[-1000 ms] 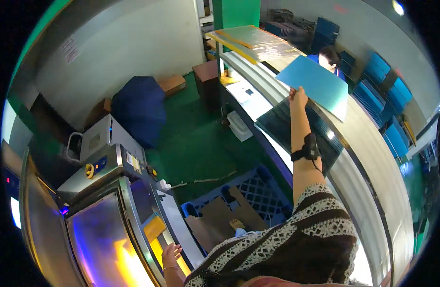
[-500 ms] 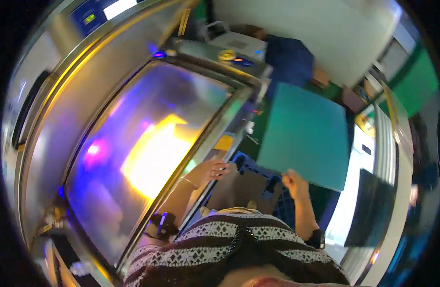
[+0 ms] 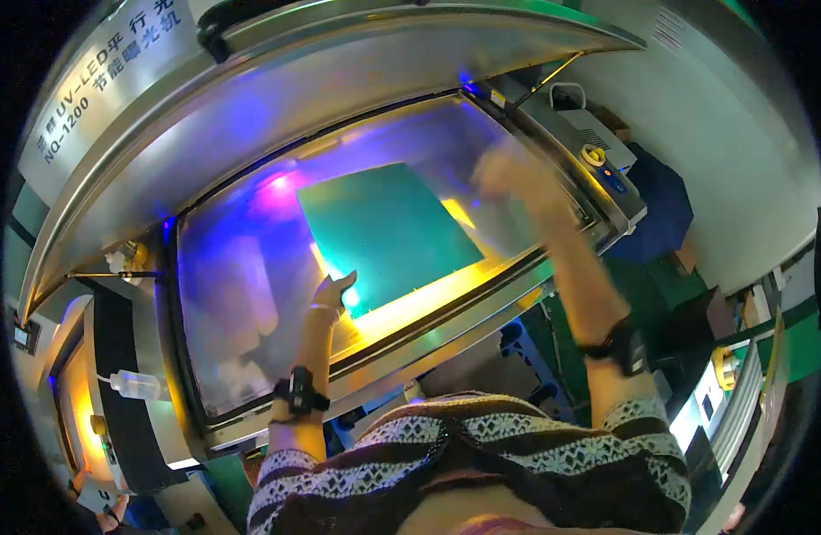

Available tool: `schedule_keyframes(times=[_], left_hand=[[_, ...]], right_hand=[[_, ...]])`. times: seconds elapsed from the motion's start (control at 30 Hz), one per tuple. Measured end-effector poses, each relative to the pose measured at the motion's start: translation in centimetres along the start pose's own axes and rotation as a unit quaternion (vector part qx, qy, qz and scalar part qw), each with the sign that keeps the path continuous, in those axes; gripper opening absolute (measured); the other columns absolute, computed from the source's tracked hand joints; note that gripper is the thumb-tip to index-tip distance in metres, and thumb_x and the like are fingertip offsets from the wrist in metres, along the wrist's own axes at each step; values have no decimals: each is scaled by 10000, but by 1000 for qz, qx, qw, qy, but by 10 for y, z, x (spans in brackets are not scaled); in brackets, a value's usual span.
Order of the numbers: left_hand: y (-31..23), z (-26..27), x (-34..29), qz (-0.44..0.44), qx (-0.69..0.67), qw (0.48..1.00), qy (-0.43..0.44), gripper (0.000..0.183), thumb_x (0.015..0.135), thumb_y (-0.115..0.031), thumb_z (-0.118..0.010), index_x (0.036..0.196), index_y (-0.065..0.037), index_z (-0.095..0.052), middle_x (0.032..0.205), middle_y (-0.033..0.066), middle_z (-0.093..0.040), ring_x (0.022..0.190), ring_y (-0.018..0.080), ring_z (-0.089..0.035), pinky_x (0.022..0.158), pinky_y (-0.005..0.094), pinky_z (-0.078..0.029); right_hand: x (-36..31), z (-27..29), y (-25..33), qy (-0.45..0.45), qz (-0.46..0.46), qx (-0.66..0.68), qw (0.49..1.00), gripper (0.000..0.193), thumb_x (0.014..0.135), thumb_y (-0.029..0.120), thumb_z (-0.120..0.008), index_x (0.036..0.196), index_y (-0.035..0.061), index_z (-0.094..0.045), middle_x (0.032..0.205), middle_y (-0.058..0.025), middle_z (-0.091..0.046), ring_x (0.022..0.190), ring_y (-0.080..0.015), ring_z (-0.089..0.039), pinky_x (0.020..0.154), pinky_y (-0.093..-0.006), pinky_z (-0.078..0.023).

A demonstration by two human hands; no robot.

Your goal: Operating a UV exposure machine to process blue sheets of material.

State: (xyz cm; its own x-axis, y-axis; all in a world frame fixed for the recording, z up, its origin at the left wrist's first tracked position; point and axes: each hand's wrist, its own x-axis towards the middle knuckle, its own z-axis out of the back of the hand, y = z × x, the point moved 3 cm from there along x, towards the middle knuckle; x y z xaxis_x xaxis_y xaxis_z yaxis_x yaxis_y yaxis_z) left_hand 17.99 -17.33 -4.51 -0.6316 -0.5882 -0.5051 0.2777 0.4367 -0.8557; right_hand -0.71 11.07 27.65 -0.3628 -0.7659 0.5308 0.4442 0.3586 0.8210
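Note:
A green rectangular sheet (image 3: 388, 236) lies over the lit glass bed (image 3: 223, 357) of a large exposure machine. At the sheet's near left corner is my left hand (image 3: 332, 292), its thumb over the edge and its other fingers mostly hidden; it appears to pinch the sheet there. My right hand (image 3: 515, 176) is above the bed to the right of the sheet, apart from it. Motion smears its fingers, so their shape is unclear. Dark bands circle both my wrists.
The machine's raised metal lid (image 3: 339, 80) curves along the far side, held by a strut (image 3: 547, 82). A yellow tape roll (image 3: 593, 155) sits on the right ledge. At left stands a plastic bottle (image 3: 136, 384). Another person's hand (image 3: 116, 510) shows at the lower left.
The green sheet has gone from my right side onto the glass bed. My view has turned left toward the machine. My right hand has left the sheet; my left hand is now at its corner.

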Motion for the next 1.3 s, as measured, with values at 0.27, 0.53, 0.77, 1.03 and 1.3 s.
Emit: schedule_keyframes(times=[0.27, 0.53, 0.77, 1.03, 1.3], left_hand=[[3, 9, 4, -120, 303, 937, -124, 761, 718, -422, -671, 1286, -36, -341, 1253, 156, -438, 1201, 258, -384, 974, 386, -333], [-40, -10, -132, -378, 469, 768, -220, 363, 763, -250, -644, 1046, -37, -561, 1098, 157, -541, 978, 323, -518, 843, 390, -416], [-205, 24, -338, -651, 398, 312, -565, 139, 803, -54, -575, 935, -20, -598, 943, 74, -619, 857, 236, -558, 768, 339, -399], [-98, -39, -143, -248, 665, 696, -107, 431, 832, -440, -469, 1105, -122, -564, 1167, 142, -523, 1070, 317, -494, 922, 410, -372], [29, -46, -73, -161, 720, 673, -59, 694, 798, -608, -390, 1301, -130, -387, 1354, 224, -293, 1237, 355, -322, 1030, 499, -207]], right_hand=[[169, -53, 151, 12, 234, -413, 880, 303, 869, 286, -509, 827, -7, -574, 729, -160, -574, 685, -241, -566, 627, -367, -443], [134, -69, 136, -81, 281, -477, 829, 314, 851, 320, -513, 809, 19, -597, 666, -134, -579, 640, -260, -582, 602, -378, -446], [9, -73, 66, 140, 208, -464, 850, 377, 772, 448, -561, 684, 83, -532, 644, -118, -568, 589, -311, -564, 523, -387, -442], [-133, -111, -57, 477, -50, -389, 787, 301, 796, 341, -523, 878, 52, -546, 726, -187, -593, 694, -363, -581, 607, -480, -436], [-213, -143, -153, 480, -104, -331, 806, 223, 735, 196, -503, 866, 39, -594, 823, -189, -611, 775, -327, -601, 663, -440, -467]])
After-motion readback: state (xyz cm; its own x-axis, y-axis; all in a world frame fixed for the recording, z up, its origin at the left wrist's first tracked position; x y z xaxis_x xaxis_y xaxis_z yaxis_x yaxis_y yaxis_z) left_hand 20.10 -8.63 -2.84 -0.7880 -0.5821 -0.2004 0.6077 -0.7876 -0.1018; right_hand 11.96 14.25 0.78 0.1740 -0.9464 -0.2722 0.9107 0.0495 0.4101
